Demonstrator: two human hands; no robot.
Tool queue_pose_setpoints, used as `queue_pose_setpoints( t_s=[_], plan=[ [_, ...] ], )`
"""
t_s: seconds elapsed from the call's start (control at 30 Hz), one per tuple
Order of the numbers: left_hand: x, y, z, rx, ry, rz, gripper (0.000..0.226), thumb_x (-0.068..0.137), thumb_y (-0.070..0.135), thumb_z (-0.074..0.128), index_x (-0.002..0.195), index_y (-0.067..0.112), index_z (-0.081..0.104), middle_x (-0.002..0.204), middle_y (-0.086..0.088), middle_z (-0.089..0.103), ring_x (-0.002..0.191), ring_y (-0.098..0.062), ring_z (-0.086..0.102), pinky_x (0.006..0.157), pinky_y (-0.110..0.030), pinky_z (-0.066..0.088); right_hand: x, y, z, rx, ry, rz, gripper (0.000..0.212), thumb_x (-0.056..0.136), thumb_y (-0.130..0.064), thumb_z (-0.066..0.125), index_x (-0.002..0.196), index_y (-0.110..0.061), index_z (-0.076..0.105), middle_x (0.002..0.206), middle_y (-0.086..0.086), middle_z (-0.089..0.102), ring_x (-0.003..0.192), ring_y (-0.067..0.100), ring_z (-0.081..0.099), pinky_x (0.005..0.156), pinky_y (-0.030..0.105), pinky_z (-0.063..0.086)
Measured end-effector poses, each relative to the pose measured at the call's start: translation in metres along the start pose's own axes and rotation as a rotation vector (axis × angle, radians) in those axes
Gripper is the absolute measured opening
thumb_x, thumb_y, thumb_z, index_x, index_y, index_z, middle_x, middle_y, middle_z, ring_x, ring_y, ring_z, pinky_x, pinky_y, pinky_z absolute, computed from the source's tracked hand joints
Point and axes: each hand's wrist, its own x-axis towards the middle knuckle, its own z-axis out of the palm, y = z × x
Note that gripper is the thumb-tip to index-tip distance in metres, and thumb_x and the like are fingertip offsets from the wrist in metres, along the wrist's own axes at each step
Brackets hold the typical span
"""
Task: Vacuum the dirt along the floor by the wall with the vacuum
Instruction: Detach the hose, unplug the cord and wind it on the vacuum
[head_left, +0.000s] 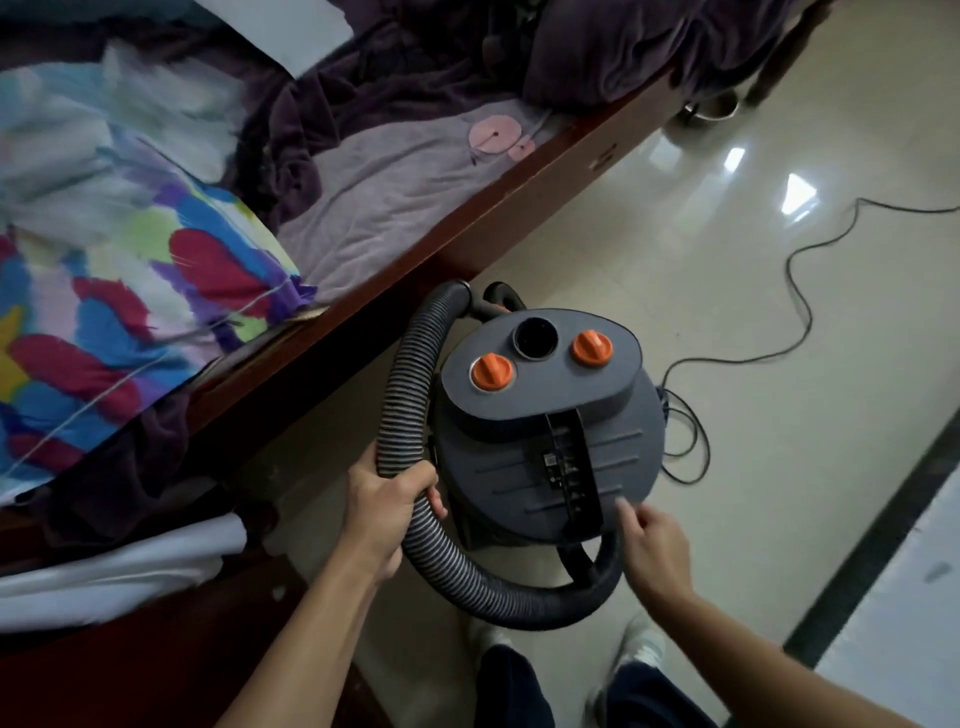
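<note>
1. Position. The vacuum stands on the floor directly ahead of me, just beside the wooden rail of the bed, which runs from 8 o'clock to 1 o'clock.

2. Hands. My left hand is wrapped round the ribbed hose at the vacuum's 8 o'clock. My right hand holds nothing. Its fingers are loose and reach the lid edge at 5 o'clock, and I cannot tell whether they touch it.

3. Hose. It loops round the canister from 12 o'clock, down the left side, to 5 o'clock. No nozzle is in view.

4. Power. The power cord trails across the floor toward 2 o'clock. Its plug end is out of frame.

5. Status. I judge the task to be at the set-up stage: the hose is not yet uncoiled and no suction end is on the floor. A dark strip at 4 o'clock may mark the wall line. Everything along it is left to do.
</note>
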Motion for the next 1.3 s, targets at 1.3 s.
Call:
queue_pose_setpoints(
  t_s=[1.3],
  plan=[
    [-0.064, -0.075, 0.083, -0.109, 0.107, -0.541, 0.003, 0.089, 0.009, 0.065, 0.091, 0.009, 0.063, 0.084, -0.011, 0.068, 0.081, -0.026, 0.065, 0.066, -0.039, 0.051, -0.032, 0.041, -0.006, 1.253, -0.469, 0.898, 0.011, 0.098, -0.018, 0.058, 0.099, -0.007, 0.059, 0.093, 0.011, 0.064, 0.083, 0.021, 0.062, 0.065, 0.033, 0.056]
  ],
)
